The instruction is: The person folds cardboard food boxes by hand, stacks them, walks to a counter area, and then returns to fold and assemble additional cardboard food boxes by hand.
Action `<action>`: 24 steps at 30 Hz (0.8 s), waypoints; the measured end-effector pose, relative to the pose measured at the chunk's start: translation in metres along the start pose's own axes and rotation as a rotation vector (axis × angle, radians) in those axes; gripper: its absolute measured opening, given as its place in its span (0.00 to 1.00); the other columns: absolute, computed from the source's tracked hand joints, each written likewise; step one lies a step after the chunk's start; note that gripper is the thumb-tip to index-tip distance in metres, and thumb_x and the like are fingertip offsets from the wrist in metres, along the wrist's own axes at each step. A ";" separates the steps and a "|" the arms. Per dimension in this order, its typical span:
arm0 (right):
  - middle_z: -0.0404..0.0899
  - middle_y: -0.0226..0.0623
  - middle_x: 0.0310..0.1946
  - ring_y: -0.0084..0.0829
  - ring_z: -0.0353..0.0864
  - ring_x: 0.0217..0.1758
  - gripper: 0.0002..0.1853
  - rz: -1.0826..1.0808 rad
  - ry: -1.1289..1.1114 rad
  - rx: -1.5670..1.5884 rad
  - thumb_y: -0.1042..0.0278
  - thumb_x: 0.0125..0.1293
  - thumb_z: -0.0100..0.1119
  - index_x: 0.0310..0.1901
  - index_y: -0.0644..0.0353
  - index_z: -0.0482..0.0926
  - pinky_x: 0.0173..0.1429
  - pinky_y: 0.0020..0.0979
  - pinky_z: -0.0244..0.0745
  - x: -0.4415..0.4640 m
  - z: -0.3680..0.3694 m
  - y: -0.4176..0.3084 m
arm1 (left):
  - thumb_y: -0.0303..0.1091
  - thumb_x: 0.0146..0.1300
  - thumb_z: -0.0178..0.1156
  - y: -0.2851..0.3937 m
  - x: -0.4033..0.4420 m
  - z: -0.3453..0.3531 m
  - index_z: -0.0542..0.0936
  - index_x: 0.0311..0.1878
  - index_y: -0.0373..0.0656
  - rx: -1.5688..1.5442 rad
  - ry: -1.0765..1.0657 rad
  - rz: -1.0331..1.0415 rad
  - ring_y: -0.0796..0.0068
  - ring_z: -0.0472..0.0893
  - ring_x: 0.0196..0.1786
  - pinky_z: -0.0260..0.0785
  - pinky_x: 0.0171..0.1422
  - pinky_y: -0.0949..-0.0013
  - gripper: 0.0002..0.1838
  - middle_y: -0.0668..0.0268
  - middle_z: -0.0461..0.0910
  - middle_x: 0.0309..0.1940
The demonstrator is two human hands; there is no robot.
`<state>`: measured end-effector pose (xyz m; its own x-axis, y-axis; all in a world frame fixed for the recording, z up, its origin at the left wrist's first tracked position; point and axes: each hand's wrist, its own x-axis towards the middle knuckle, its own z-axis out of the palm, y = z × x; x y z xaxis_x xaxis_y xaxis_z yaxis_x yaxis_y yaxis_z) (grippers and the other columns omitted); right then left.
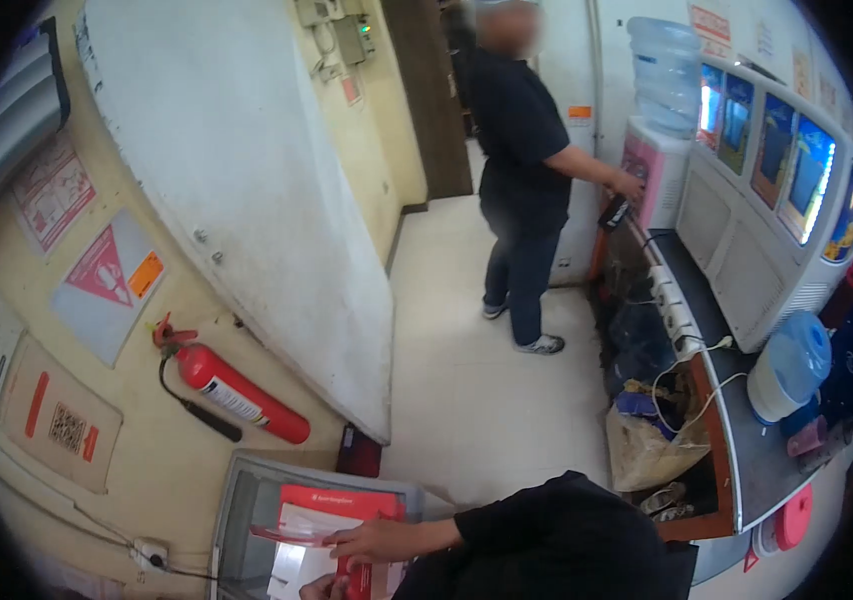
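Observation:
At the bottom of the head view, my right hand (379, 541) reaches in from a black sleeve (572, 535). Its fingers are closed at the end of a thin, shiny, red-edged piece (285, 536), whose kind I cannot make out. My left hand (323, 588) is partly cut off by the lower edge, its fingers curled beside a red item (358, 581); what it grips is not clear. Beneath both hands lies a red-and-white printed sheet or box (339, 499), on a grey-rimmed, glass-topped case (247, 480).
A red fire extinguisher (244, 395) hangs left, beside a white door (247, 170). Another person (527, 150) stands ahead, one hand at a water dispenser (659, 170). A counter (712, 385) runs along the right, with a drink machine (747, 210) and a blue-and-white water jug (790, 370).

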<state>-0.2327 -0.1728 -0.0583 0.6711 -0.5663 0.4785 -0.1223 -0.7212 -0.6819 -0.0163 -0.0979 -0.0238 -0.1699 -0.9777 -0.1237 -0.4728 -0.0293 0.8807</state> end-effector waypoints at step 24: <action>0.71 0.47 0.52 0.46 0.82 0.40 0.16 0.149 0.249 -0.493 0.65 0.65 0.60 0.52 0.60 0.73 0.40 0.40 0.81 0.030 -0.152 -0.094 | 0.36 0.59 0.65 0.135 0.011 0.004 0.81 0.53 0.35 0.181 0.333 0.628 0.55 0.77 0.42 0.68 0.52 0.59 0.21 0.54 0.80 0.38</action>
<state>-0.3124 -0.1827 0.1038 0.4352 -0.7102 0.5534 -0.5696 -0.6932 -0.4416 -0.0853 -0.1113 0.0915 -0.1973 -0.8110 0.5508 -0.5130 0.5642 0.6470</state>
